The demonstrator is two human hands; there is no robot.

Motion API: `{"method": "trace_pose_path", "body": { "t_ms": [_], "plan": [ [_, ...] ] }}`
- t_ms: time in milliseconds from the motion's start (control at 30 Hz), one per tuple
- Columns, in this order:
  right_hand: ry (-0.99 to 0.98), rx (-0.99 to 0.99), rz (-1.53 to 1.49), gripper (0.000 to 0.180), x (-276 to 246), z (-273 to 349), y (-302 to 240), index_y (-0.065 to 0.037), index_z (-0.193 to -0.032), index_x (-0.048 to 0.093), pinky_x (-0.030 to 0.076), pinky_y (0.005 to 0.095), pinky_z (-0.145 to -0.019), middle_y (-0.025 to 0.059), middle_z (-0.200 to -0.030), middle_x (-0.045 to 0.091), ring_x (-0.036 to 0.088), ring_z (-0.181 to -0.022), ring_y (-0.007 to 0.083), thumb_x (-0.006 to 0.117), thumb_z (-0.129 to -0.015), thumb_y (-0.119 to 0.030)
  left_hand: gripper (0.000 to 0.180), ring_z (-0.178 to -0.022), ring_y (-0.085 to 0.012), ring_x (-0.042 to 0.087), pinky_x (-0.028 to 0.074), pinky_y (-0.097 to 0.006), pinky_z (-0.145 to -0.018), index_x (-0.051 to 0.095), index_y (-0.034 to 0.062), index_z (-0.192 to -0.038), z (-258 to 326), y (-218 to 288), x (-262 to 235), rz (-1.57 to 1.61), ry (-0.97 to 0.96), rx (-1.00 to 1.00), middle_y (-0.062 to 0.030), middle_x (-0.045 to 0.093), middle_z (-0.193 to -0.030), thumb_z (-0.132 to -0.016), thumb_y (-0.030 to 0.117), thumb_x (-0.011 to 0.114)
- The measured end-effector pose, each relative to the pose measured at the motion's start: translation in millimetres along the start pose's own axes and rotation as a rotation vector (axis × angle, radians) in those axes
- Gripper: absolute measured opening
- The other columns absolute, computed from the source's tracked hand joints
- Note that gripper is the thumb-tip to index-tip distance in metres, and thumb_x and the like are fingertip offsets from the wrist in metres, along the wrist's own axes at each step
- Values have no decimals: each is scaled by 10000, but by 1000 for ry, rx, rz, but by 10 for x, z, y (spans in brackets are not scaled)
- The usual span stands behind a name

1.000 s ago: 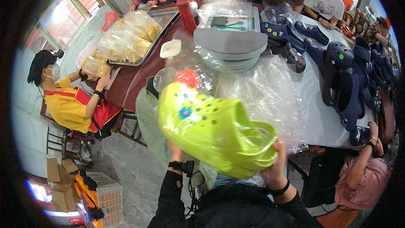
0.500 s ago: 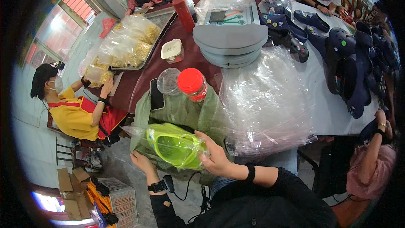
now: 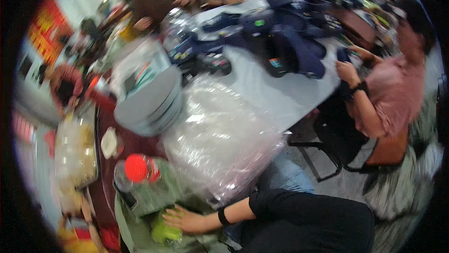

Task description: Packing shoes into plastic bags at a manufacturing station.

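A lime-green clog [image 3: 164, 232], blurred, is low in the picture over the green cloth [image 3: 180, 191]. My right hand [image 3: 187, 220] rests over its side with the fingers curled onto it. The clear bag around the clog is hard to make out in this blur. My left hand is out of the picture. Just beyond the clog stand a jar with a red lid [image 3: 136, 168] and a round clear container [image 3: 121, 178], beside a dark phone [image 3: 131, 200]. A stack of clear plastic bags [image 3: 220, 136] lies to the right of the cloth.
Grey stacked trays [image 3: 149, 103] and a white-lidded tub [image 3: 110, 143] stand farther off. Navy clogs [image 3: 280, 42] are heaped on the white-covered table [image 3: 262, 98]. At the right sits a person in pink [image 3: 393, 94]; filled bags [image 3: 75, 150] lie at the left.
The view has swung to the right and blurred. My left hand has gone out of the picture. The lime-green clog, under my right hand, now appears lower, near the bottom edge.
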State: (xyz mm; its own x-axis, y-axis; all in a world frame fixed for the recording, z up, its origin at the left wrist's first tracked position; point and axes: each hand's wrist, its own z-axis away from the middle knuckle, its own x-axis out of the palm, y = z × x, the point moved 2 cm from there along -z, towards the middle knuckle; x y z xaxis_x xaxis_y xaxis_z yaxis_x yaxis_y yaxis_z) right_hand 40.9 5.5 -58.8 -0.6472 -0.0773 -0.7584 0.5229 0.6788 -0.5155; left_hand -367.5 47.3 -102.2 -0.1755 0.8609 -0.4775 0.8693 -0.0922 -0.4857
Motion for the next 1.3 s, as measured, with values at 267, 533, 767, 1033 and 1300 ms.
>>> {"method": "trace_pose_path", "body": {
  "t_ms": [267, 533, 767, 1033, 1300],
  "plan": [
    [-432, 32, -197, 586, -931, 403, -229, -122, -1263, 465, 472, 430, -705, 140, -930, 633, 604, -845, 296, 587, -791, -448, 372, -1039, -359, 525, 412, -440, -906, 511, -46, -1143, -912, 819, 1193, 281, 54, -53, -225, 548, -1108, -832, 150, 571],
    [305, 75, -568, 334, -2457, 1148, 516, -44, -1112, 538, 481, 379, -784, 133, -999, 623, 600, -937, 276, 629, -811, -156, 326, -981, -358, 543, 425, -454, -884, 537, -33, -1091, -1379, 1101, 1326, 384, -9, -138, -215, 569, -1031, -822, 146, 586],
    [934, 743, 741, 607, -4247, 2807, 1557, -40, -1208, 467, 398, 412, -944, 167, -1199, 522, 499, -1122, 339, 716, -666, -154, 286, -930, -358, 559, 436, -466, -865, 559, -22, -1045, -1359, 1070, 1179, 416, -86, -247, -205, 587, -963, -814, 142, 599],
    [772, 1339, 1192, 903, -4679, 3799, 2223, -84, -1341, 324, 373, 459, -924, 138, -1246, 445, 441, -1122, 367, 779, -563, -155, 241, -871, -357, 577, 448, -479, -843, 585, -9, -993, -949, 845, 991, 459, -199, -320, -195, 608, -886, -804, 137, 614],
    [746, 1121, 822, 746, -4426, 3817, 1879, -65, -1184, 436, 470, 409, -782, 185, -1008, 560, 569, -937, 366, 791, -561, -271, 288, -869, -369, 586, 459, -463, -822, 570, -30, -1024, -1330, 1689, -599, 564, -421, -576, -220, 614, -894, -798, 133, 642]
  ]
}}
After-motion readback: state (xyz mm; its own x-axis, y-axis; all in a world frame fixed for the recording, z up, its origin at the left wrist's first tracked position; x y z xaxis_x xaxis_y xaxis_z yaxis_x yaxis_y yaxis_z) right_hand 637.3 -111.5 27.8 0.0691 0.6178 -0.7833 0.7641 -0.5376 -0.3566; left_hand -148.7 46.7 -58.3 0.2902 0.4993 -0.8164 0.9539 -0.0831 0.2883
